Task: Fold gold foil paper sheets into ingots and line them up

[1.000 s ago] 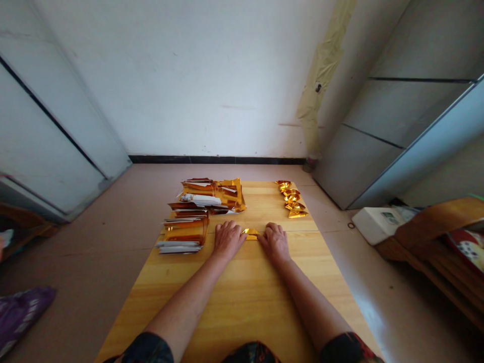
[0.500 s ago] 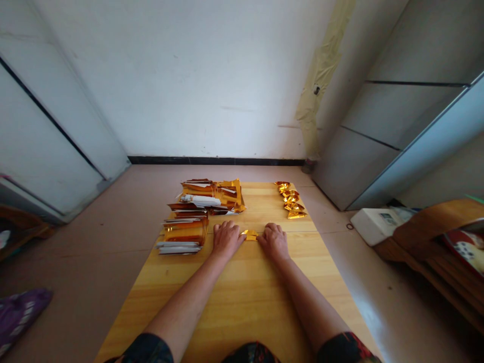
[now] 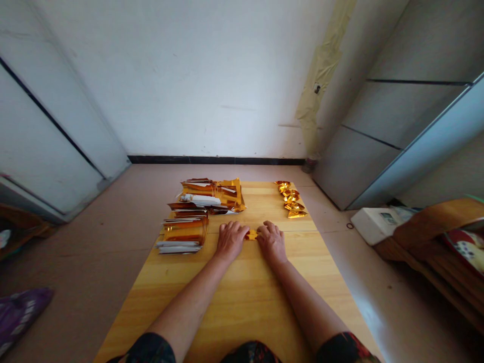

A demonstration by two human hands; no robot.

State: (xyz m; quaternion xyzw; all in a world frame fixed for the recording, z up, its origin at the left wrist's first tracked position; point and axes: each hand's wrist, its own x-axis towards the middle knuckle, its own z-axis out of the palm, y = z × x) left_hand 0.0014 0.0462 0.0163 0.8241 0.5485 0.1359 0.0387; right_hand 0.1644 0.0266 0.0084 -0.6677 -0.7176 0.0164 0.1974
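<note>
Between my two hands, low on the wooden table (image 3: 242, 287), is a small folded piece of gold foil paper (image 3: 251, 236). My left hand (image 3: 231, 239) closes on its left end with bent fingers. At the right end, my right hand (image 3: 271, 242) grips it the same way, fingers curled down. Most of the paper's ends are covered by the fingers. Stacks of gold foil sheets (image 3: 185, 233) with white edges lie to the left of my left hand. Several folded gold foil pieces (image 3: 292, 201) sit in a column at the table's far right.
Behind the near stack lies a second pile of gold foil sheets (image 3: 230, 194) at the table's far edge. A white wall (image 3: 212, 101) rises beyond. To the right stand a grey cabinet (image 3: 363, 146), a white box (image 3: 372, 224) and a wooden seat (image 3: 419, 247). A purple bag (image 3: 22, 315) lies on the floor.
My left hand has shifted slightly right, closer to my right hand. Less of the gold foil paper shows between them, and its visible shape has changed.
</note>
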